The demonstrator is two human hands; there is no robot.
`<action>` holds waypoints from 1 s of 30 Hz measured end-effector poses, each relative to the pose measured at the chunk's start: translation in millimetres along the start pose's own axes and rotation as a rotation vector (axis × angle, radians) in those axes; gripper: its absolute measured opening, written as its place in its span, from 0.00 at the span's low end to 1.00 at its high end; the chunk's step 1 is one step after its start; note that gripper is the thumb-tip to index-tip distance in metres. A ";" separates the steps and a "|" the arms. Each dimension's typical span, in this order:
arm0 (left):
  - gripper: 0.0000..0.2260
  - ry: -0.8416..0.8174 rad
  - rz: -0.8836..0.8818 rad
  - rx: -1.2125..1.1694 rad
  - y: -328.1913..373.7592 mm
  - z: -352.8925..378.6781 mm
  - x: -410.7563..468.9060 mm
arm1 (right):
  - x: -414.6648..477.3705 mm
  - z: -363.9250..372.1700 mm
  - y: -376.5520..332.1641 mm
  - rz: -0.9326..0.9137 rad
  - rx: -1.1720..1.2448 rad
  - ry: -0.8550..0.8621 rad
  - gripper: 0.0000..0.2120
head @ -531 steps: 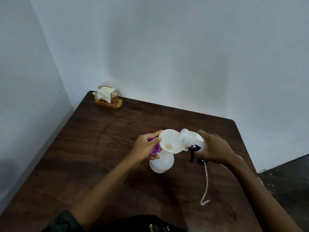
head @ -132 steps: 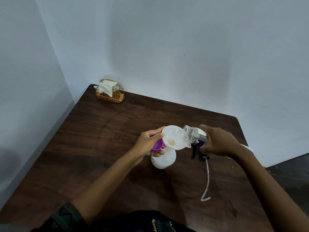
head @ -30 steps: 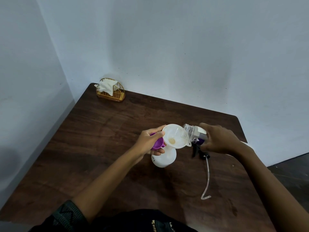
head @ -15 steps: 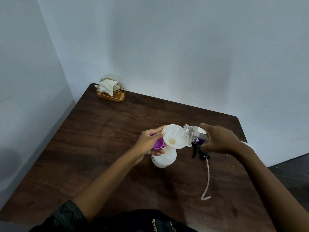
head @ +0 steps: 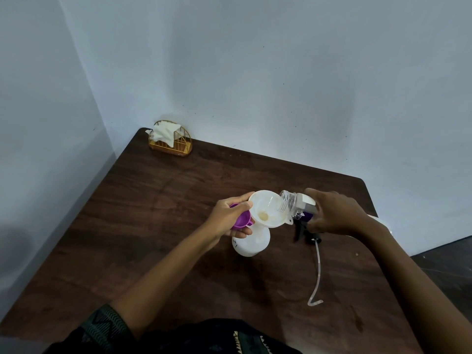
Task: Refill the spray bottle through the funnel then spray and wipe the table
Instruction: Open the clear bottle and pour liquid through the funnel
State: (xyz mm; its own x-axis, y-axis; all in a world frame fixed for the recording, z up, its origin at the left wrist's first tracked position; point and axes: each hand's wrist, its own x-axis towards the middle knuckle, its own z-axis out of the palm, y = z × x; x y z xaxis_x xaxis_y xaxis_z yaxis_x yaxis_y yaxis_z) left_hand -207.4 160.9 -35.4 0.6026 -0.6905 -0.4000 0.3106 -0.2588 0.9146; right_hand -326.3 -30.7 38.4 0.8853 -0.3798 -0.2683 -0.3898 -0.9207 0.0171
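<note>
Your clothing
Your dark short sleeve [head: 107,325] carries a green zigzag pattern; both forearms and hands are bare.

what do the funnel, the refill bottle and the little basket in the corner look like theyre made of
Funnel: looks like thin, milky, smooth plastic; light shows through its rim.
Refill bottle: clear glossy plastic, judging by its see-through threaded neck; a white and purple label wraps the body.
Basket: thin gold-coloured wire, probably metal, with open bars; whether painted or plated can't be told. A white cloth drapes over it.
</note>
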 end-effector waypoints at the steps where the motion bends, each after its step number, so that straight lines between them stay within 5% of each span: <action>1: 0.18 0.000 0.000 0.001 -0.4 -0.3 0.0 | 0.2 0.1 0.0 -0.002 0.002 0.002 0.19; 30: 0.18 -0.008 -0.005 0.006 -1.5 -2.0 2.0 | -4.5 -5.8 -7.2 -0.012 -0.022 0.001 0.18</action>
State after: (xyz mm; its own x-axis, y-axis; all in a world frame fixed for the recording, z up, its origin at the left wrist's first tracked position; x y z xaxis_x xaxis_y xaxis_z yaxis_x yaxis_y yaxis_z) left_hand -205.2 161.3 -37.7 0.5953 -0.6945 -0.4040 0.3088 -0.2664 0.9130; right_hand -326.1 -22.8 45.1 0.8900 -0.3691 -0.2678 -0.3738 -0.9268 0.0348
